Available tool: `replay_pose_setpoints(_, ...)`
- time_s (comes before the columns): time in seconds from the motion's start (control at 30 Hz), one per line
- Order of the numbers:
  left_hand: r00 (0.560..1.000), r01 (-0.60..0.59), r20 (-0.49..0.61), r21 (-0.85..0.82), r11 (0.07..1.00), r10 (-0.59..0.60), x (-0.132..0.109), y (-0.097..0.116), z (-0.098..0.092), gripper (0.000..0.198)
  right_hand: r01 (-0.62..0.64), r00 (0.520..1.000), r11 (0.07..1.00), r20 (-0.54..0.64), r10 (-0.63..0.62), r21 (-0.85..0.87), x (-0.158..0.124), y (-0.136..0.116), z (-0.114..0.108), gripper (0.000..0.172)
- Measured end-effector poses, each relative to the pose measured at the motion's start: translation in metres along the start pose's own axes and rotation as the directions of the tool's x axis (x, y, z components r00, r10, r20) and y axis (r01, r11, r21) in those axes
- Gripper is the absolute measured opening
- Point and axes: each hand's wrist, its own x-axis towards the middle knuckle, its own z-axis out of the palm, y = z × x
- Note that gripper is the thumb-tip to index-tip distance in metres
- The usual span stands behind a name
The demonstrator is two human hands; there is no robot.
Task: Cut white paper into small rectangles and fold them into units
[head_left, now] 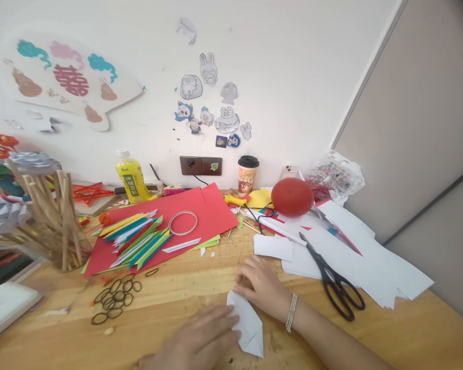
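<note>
A folded piece of white paper (pixel 248 325) lies on the wooden table close to me, with creases across its lower end. My left hand (pixel 200 334), blurred by motion, reaches over its left edge with the fingers stretched out flat. At the paper's upper tip, my right hand (pixel 259 282) has its thumb on the corner and its fingers curled round. A beaded bracelet (pixel 291 313) circles the right wrist. Just beyond that hand sit small white paper cards (pixel 273 248). Black-handled scissors (pixel 334 280) rest to the right, blades slightly apart.
Red sheets (pixel 219 208) carry coloured paper strips (pixel 137 239) and a ring of tape (pixel 182 223). Several black elastic bands (pixel 116 297) lie at left, near bundled sticks (pixel 61 221). A yellow bottle (pixel 131 177), lidded cup (pixel 248 177) and red balloon (pixel 292 197) stand along the back.
</note>
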Motion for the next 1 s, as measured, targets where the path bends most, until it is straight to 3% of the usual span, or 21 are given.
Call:
replay_pose_setpoints(0.1,0.997,0.076,-0.033,0.155,0.985,-0.072,0.004,-0.006,0.003,0.053,-0.075,0.997,0.996,0.028,0.074,0.042,-0.004,-0.002,-0.003,0.025)
replay_pose_setpoints(0.2,0.997,0.010,0.077,0.218,0.976,-0.027,0.005,-0.010,0.006,0.055,-0.165,0.984,0.982,0.076,0.158,0.091,-0.007,-0.005,-0.005,0.037)
replay_pose_setpoints(0.4,0.996,0.042,0.067,0.251,0.967,-0.061,0.003,-0.006,0.011,0.049,-0.227,0.970,0.966,0.121,0.212,0.125,-0.009,-0.014,-0.004,0.024)
replay_pose_setpoints(0.63,0.990,0.049,0.116,0.218,0.975,-0.076,0.008,-0.004,0.005,0.042,0.057,0.993,0.983,0.091,-0.074,0.176,-0.005,-0.006,-0.002,0.017)
replay_pose_setpoints(0.9,0.987,0.069,0.122,0.239,0.969,-0.100,0.006,-0.002,0.009,0.041,0.353,0.929,0.923,0.062,-0.365,0.153,-0.005,0.006,-0.002,0.018)
replay_pose_setpoints(1.0,0.988,0.055,0.130,0.242,0.969,-0.089,0.007,-0.002,0.009,0.040,0.395,0.910,0.907,0.074,-0.408,0.145,-0.005,0.006,-0.003,0.020)
